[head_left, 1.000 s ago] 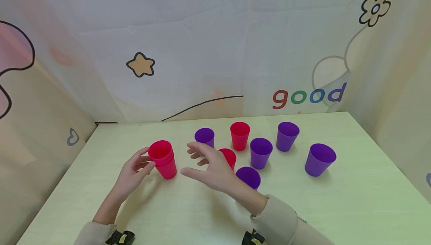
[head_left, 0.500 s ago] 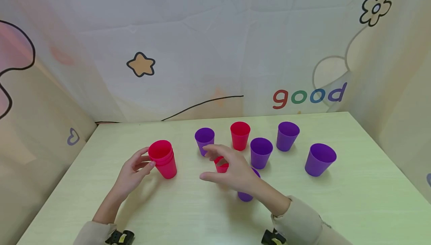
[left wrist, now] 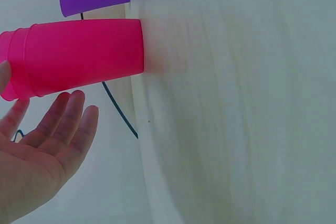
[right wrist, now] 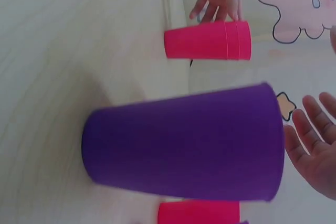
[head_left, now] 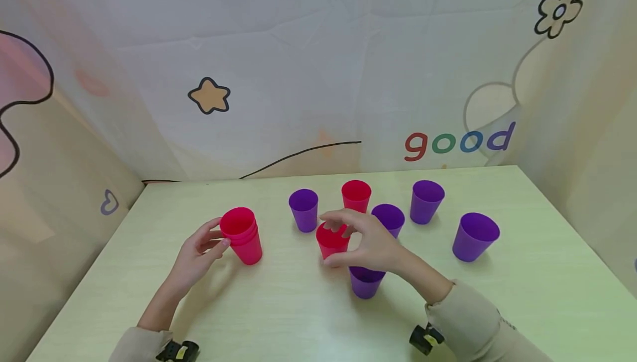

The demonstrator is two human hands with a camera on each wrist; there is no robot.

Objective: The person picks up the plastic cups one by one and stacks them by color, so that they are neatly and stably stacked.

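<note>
On the left, my left hand grips a stack of nested red cups near the rim, thumb in front and index finger behind. The stack stands upright on the table; in the left wrist view the other fingers stay extended below it. My right hand, fingers bent and apart from the thumb, hovers over a single red cup and holds nothing. Close under the right wrist stands a purple cup, which fills the middle of the right wrist view and partly covers that red cup.
Another red cup is farther back, with a purple cup to its left. More purple cups stand to the right: one beside my right hand, one behind, one far right. A printed curtain bounds the table.
My right hand has moved right, away from the red stack, to above the single red cup. The left hand and the stack have stayed in place.
</note>
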